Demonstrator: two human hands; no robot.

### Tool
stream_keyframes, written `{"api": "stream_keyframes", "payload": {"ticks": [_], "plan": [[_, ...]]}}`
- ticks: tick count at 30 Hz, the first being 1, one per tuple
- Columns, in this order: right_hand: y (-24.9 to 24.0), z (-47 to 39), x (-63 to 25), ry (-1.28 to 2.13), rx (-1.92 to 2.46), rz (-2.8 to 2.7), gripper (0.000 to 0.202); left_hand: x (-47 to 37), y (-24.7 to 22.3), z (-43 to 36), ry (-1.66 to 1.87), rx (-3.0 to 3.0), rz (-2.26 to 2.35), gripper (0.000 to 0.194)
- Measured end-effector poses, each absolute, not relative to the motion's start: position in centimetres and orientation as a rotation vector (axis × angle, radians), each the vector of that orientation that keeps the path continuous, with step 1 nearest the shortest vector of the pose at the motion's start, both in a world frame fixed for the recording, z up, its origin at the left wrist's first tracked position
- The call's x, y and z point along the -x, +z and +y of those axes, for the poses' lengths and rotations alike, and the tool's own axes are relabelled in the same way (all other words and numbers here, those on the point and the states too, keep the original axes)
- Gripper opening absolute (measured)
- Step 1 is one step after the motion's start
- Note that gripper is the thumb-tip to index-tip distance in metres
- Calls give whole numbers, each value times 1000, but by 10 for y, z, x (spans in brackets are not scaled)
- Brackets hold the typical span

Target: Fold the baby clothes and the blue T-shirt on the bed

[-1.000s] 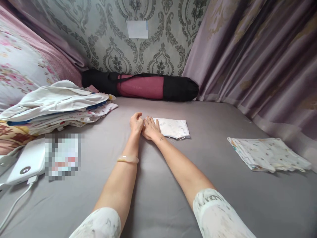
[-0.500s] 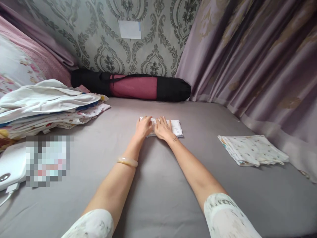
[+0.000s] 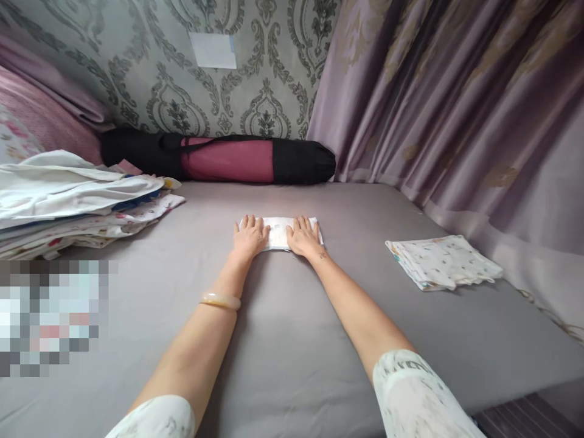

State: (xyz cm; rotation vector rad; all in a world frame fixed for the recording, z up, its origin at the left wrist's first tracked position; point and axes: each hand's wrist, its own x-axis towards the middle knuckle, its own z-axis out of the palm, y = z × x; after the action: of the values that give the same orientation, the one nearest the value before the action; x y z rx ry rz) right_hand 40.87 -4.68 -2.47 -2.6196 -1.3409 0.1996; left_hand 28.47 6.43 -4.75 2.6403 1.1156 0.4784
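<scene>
A small folded white cloth (image 3: 277, 235) lies on the grey sheet (image 3: 292, 316) in the middle of the view. My left hand (image 3: 250, 235) rests on its left end, palm down with the fingers spread. On the right end of the cloth lies my right hand (image 3: 303, 235), also flat and with its fingers apart. Between the two hands the middle of the cloth shows, with faint printed marks. Neither hand grips anything.
At the left is a pile of clothes (image 3: 68, 188). A black and dark pink roll bag (image 3: 228, 160) lies along the wall. Folded patterned cloth (image 3: 447, 261) sits at the right near the curtain (image 3: 374, 91). A blurred patch covers something at the lower left.
My hands have moved apart; the left one has shifted to the cloth's left end and its fingers now lie flat. The camera view has turned slightly to the right.
</scene>
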Motion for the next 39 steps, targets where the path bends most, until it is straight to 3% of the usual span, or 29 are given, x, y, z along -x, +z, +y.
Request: {"api": "stream_keyframes", "payload": {"ticks": [9,13,18,23,29,39], "plan": [[-20,-46,-425,400,2486,-1297,59,-282,-49,68,461,-2558,1093,41],[-5,-59,-456,450,2285,-991,51,-280,-49,76,531,-2497,1175,42],[1,-89,-492,489,2342,-695,35,-271,-42,94,567,-2394,1440,39],[-9,-98,-499,614,2383,-565,18,-259,-22,104,238,-2277,1555,35],[-23,-86,-490,539,2423,-599,26,-261,-9,97,143,-2165,1594,28],[-20,-74,-476,499,2392,-596,28,-267,-11,103,419,-1743,1530,34]]}}
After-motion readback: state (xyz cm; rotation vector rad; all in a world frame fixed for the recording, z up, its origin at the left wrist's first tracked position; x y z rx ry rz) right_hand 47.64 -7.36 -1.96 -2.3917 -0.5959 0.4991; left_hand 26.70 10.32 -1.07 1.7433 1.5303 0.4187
